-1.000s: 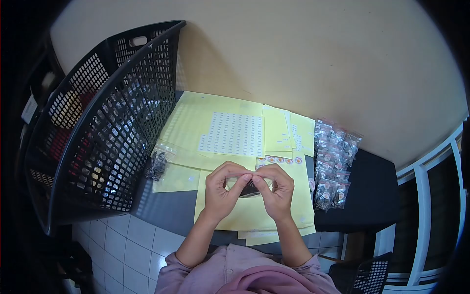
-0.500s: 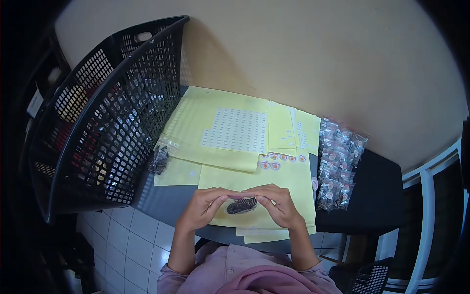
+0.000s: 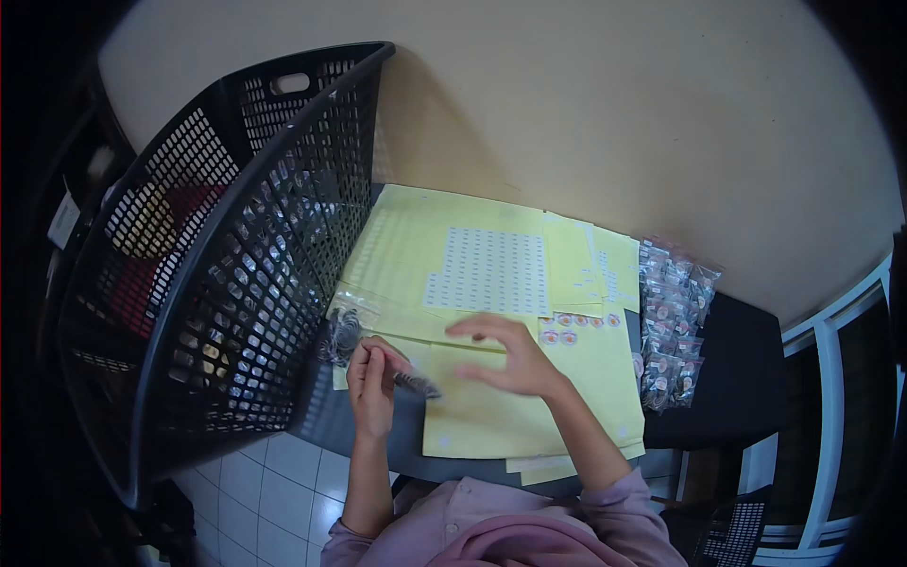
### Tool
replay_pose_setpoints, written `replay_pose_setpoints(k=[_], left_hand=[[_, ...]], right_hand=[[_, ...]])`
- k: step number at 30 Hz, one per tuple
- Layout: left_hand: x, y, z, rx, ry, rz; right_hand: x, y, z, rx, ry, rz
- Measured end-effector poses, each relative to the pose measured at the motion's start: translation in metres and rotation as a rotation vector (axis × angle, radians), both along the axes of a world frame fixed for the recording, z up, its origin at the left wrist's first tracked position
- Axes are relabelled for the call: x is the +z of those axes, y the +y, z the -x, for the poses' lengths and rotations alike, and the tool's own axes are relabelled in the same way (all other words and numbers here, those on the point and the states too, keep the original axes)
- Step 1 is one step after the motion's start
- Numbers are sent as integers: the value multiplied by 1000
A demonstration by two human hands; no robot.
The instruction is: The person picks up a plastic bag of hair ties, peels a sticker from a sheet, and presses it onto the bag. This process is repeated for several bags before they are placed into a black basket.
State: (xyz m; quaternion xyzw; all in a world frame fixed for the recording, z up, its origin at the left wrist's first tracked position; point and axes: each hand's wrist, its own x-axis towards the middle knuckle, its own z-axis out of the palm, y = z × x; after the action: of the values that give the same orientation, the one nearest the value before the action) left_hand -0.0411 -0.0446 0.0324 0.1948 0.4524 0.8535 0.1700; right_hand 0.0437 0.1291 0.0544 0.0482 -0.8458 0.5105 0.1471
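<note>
My left hand (image 3: pixel 371 386) pinches the reddish top edge of a small clear plastic bag (image 3: pixel 417 381) with a dark, coiled item inside. The bag hangs tilted to the right, slightly smeared by motion. My right hand (image 3: pixel 510 357) is held apart from it over the yellow sheets (image 3: pixel 529 416), its fingers spread and a little blurred, with nothing in them. Just beyond that hand are several round orange-and-white stickers (image 3: pixel 568 336) and a white sheet of small printed labels (image 3: pixel 491 269). Another clear bag of dark coils (image 3: pixel 344 333) lies behind my left hand.
A tall black perforated basket (image 3: pixel 222 213) with many shiny packets inside stands at the left, close to my left hand. Rows of filled, stickered bags (image 3: pixel 671 326) lie at the table's right on black cloth (image 3: pixel 732 378). A wall (image 3: pixel 586 113) rises behind.
My right hand has let go of the bag's top edge and moved up and right, opening. My left hand has kept the bag and turned it sideways. The camera view has shifted slightly.
</note>
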Motion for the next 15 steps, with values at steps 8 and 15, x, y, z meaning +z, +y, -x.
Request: replay_pose_setpoints(k=[8, 15], left_hand=[[-3, -24, 37, -187, -2, 154], [-3, -20, 58, -361, -263, 21]], right_hand=[[-70, -10, 101, -660, -122, -550], [-88, -10, 105, -655, -214, -539]])
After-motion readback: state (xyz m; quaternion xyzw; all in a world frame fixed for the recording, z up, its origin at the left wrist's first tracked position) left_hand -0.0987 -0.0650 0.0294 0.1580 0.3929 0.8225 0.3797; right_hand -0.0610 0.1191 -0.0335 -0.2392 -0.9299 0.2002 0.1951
